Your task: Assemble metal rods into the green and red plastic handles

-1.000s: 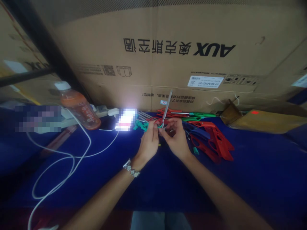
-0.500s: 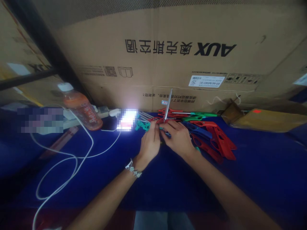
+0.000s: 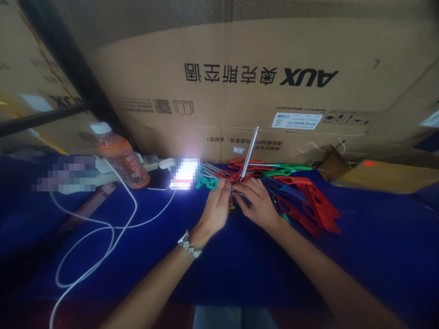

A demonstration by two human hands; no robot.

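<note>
My left hand (image 3: 215, 206) and my right hand (image 3: 256, 201) meet over the blue table, fingers pinched on what looks like a long-nosed lighter. Its silvery metal tube (image 3: 250, 153) points up and leans slightly right; most of its body is hidden by my fingers. Red lighter shells (image 3: 318, 201) with finger holes lie right of my right hand, along with a blue shell (image 3: 286, 188) and green shells (image 3: 288, 170). Small teal parts (image 3: 207, 182) and several loose metal tubes (image 3: 211, 169) sit just beyond my left hand.
A lit phone (image 3: 185, 173) on a white cable (image 3: 133, 201) lies to the left, beside a tilted bottle of orange drink (image 3: 121, 157) and a power strip (image 3: 151, 162). A large cardboard box (image 3: 222, 41) walls off the back. A yellow packet (image 3: 387, 176) is at right.
The metal tube has tipped further right between my fingers. Both hands stay together in nearly the same place; the whole view has shifted slightly.
</note>
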